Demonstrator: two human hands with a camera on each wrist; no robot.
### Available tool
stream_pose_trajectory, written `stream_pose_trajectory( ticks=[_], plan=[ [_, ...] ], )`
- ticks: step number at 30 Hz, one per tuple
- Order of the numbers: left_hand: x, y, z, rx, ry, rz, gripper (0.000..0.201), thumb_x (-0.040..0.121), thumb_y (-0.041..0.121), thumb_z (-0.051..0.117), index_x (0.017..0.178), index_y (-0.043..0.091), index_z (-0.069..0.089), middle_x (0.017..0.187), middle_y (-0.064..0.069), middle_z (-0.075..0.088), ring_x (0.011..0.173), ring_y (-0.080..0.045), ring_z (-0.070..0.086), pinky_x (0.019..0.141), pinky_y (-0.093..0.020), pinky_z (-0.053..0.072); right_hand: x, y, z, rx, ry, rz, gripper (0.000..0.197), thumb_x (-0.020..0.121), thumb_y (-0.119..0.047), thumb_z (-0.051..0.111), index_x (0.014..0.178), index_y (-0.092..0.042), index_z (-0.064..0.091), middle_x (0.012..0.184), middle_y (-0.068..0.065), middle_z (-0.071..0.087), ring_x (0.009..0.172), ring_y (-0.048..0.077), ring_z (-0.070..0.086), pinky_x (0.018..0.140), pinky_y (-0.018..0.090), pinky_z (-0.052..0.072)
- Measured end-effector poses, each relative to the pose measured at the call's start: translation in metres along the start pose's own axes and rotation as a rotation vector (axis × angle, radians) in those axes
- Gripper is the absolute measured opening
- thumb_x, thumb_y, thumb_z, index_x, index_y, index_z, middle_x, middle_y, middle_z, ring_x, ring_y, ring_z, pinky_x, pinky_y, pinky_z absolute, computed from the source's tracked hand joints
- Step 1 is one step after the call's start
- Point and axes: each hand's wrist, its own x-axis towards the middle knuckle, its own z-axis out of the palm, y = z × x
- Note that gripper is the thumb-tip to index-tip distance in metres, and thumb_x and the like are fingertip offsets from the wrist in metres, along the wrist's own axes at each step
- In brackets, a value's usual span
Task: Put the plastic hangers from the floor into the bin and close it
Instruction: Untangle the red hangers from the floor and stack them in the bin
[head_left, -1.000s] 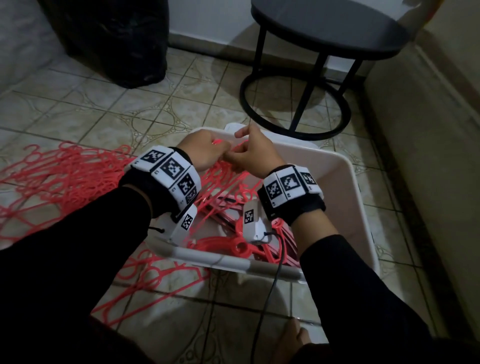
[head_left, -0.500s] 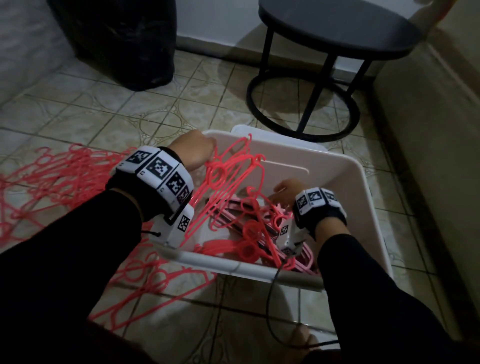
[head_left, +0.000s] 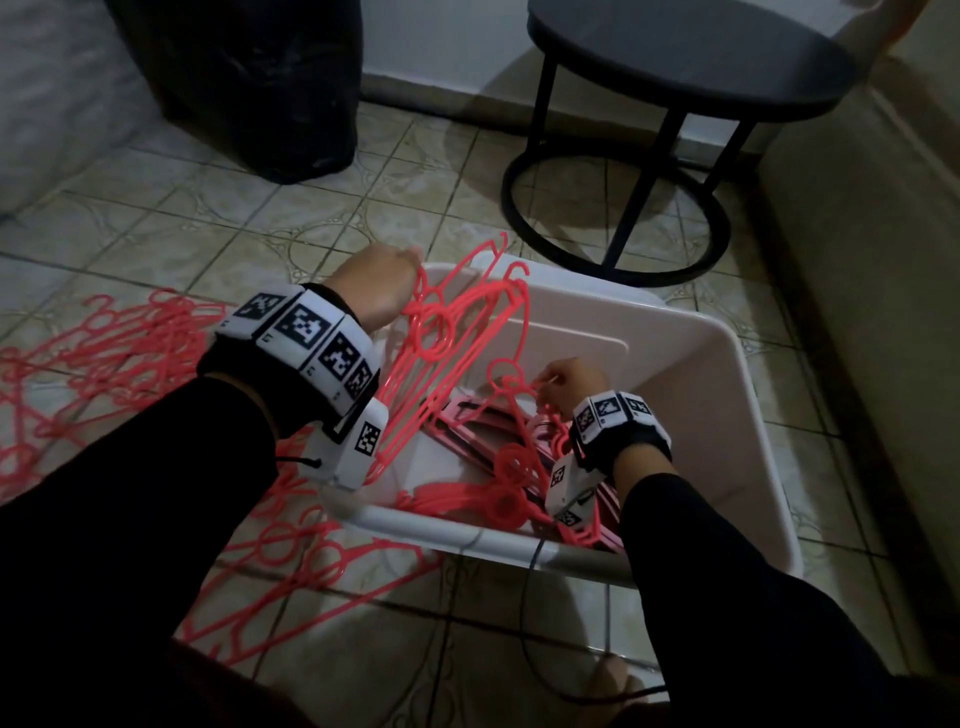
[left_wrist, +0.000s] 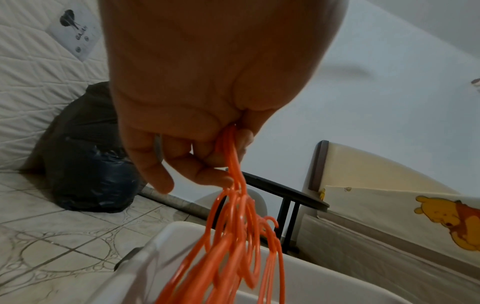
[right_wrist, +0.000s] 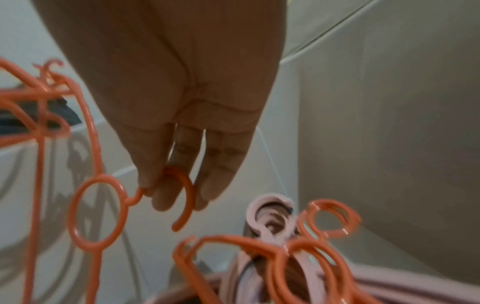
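Note:
A white plastic bin (head_left: 722, 415) stands open on the tiled floor with several coral-red hangers (head_left: 498, 488) and pale pink ones (head_left: 467, 431) lying in it. My left hand (head_left: 387, 291) grips a bunch of red hangers (head_left: 457, 332) above the bin's far left corner; in the left wrist view its fingers (left_wrist: 207, 164) are curled round the bunch (left_wrist: 233, 216). Down inside the bin, my right hand (head_left: 563, 382) pinches the hook of one red hanger (right_wrist: 182, 197) between thumb and fingers. More red hangers (head_left: 104, 353) are strewn on the floor left of the bin.
A round black side table (head_left: 685, 57) with a ring base stands just beyond the bin. A black rubbish bag (head_left: 249, 88) sits at the back left against a mattress (left_wrist: 33, 82). A beige bed side (head_left: 872, 260) runs along the right. A white lid edge (left_wrist: 233, 197) shows behind the bin.
My hands, together over the bin a second ago, have parted. The right hand went down into the bin and took a hanger hook; the left stays raised with its bunch.

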Motion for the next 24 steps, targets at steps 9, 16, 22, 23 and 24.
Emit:
stream_pose_trajectory(
  ticks=[9, 16, 22, 23, 24],
  plan=[
    [-0.004, 0.005, 0.007, 0.12, 0.069, 0.105, 0.046, 0.104, 0.028, 0.026, 0.107, -0.004, 0.058, 0.111, -0.027, 0.06, 0.102, -0.036, 0.056, 0.08, -0.033, 0.038, -0.01, -0.032, -0.036, -0.122, 0.191, 0.007, 0.025, 0.086, -0.01, 0.051, 0.09, -0.014, 0.075, 0.092, 0.006, 0.072, 0.09, 0.026, 0.065, 0.082, 0.029, 0.05],
    [-0.009, 0.005, 0.016, 0.197, 0.084, 0.157, 0.046, 0.105, 0.028, 0.023, 0.107, -0.002, 0.059, 0.112, -0.022, 0.06, 0.104, -0.033, 0.055, 0.086, -0.035, 0.039, -0.019, -0.049, -0.058, -0.108, 0.259, -0.024, 0.024, 0.083, -0.01, 0.049, 0.085, -0.016, 0.072, 0.094, 0.013, 0.069, 0.091, 0.034, 0.062, 0.082, 0.032, 0.05],
    [-0.005, 0.005, 0.02, 0.257, 0.094, 0.169, 0.04, 0.103, 0.027, 0.027, 0.105, 0.002, 0.058, 0.115, -0.021, 0.059, 0.107, -0.036, 0.054, 0.088, -0.038, 0.04, -0.025, -0.066, -0.076, -0.176, 0.241, -0.085, 0.024, 0.085, -0.01, 0.048, 0.091, -0.012, 0.071, 0.101, 0.014, 0.067, 0.097, 0.031, 0.06, 0.08, 0.032, 0.049],
    [-0.006, 0.005, 0.021, 0.272, 0.095, 0.173, 0.038, 0.103, 0.026, 0.027, 0.103, 0.003, 0.057, 0.114, -0.021, 0.059, 0.106, -0.036, 0.054, 0.087, -0.037, 0.039, -0.025, -0.068, -0.076, -0.177, 0.219, -0.092, 0.023, 0.085, -0.01, 0.049, 0.091, -0.013, 0.071, 0.102, 0.012, 0.067, 0.097, 0.029, 0.061, 0.081, 0.033, 0.05],
    [-0.006, 0.005, 0.023, 0.281, 0.099, 0.171, 0.036, 0.103, 0.027, 0.027, 0.099, 0.005, 0.055, 0.112, -0.021, 0.059, 0.105, -0.036, 0.054, 0.084, -0.036, 0.038, -0.025, -0.071, -0.076, -0.175, 0.205, -0.096, 0.024, 0.085, -0.01, 0.049, 0.09, -0.014, 0.071, 0.102, 0.011, 0.068, 0.097, 0.028, 0.061, 0.081, 0.032, 0.049]
  ],
)
